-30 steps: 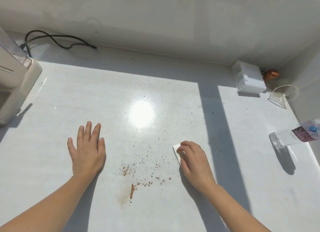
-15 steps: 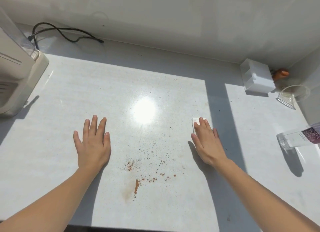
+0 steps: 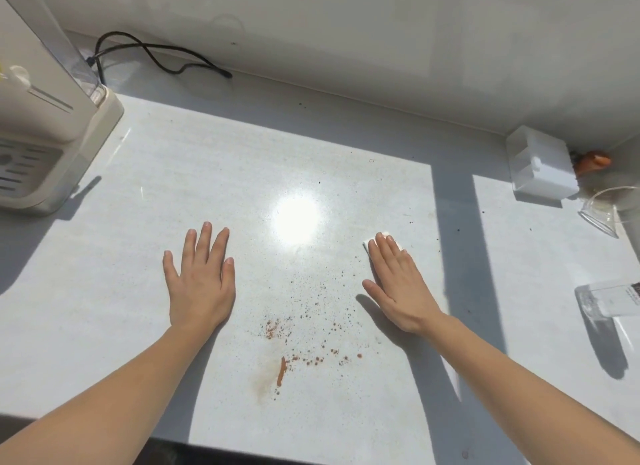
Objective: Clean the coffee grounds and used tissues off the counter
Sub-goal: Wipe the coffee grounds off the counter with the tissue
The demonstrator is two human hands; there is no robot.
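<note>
Brown coffee grounds (image 3: 304,340) lie scattered on the white counter (image 3: 138,263) between my hands, with a thicker smear (image 3: 282,374) near the front edge. My left hand (image 3: 201,281) rests flat and empty on the counter, fingers spread, left of the grounds. My right hand (image 3: 398,284) lies flat on a small white tissue (image 3: 398,244), pressing it to the counter; only the tissue's far edge shows past the fingertips. The tissue sits to the upper right of the grounds.
A cream coffee machine (image 3: 45,135) stands at the left with a black cord (image 3: 156,59) behind it. At the right are a white box (image 3: 540,166), an orange object (image 3: 592,161), a clear glass jug (image 3: 613,208) and a lying clear bottle (image 3: 609,298). Stray specks (image 3: 459,229) dot the far counter.
My right hand opened from a curled grip to flat and slid the tissue away from the grounds, up and right. My left hand stayed flat in place.
</note>
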